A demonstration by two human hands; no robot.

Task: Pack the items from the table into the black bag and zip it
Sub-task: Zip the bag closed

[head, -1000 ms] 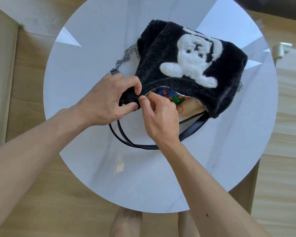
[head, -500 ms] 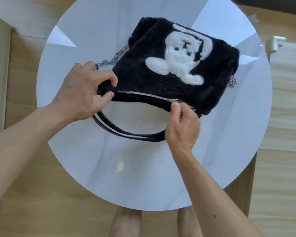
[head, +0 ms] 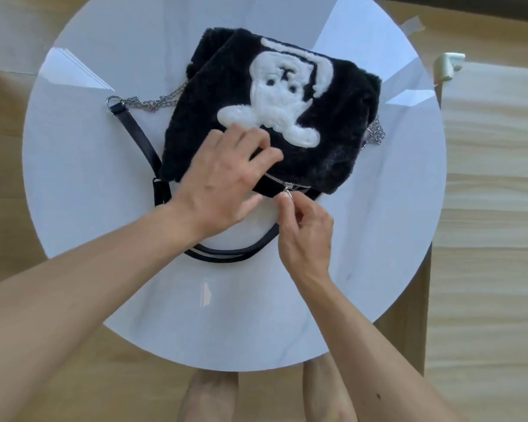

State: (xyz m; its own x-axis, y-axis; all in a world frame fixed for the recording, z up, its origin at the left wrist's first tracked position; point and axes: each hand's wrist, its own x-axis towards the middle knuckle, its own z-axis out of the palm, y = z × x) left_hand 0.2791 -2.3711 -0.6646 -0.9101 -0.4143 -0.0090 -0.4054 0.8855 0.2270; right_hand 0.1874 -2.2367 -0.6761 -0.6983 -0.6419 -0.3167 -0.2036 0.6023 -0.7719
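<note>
The black furry bag [head: 333,141] with a white plush figure on its face lies flat on the round white table [head: 134,300]. Its silver zipper [head: 275,179] runs along the near edge and looks drawn most of the way across. My left hand [head: 223,181] rests on the bag's near side with fingers spread, covering the zipper's left part. My right hand [head: 305,229] pinches the ring pull of the zipper slider [head: 288,187] near the bag's right end. No packed items show.
A black strap [head: 137,132] and a silver chain [head: 153,102] trail off the bag's left side, and the handle loop [head: 226,254] lies under my wrists. Another chain hangs at the bag's right. My feet stand below the table's near edge on the wooden floor.
The zipper pull has travelled right, closing the opening that showed colourful items. My left hand let go of the bag's left corner and moved right to lie flat on the bag.
</note>
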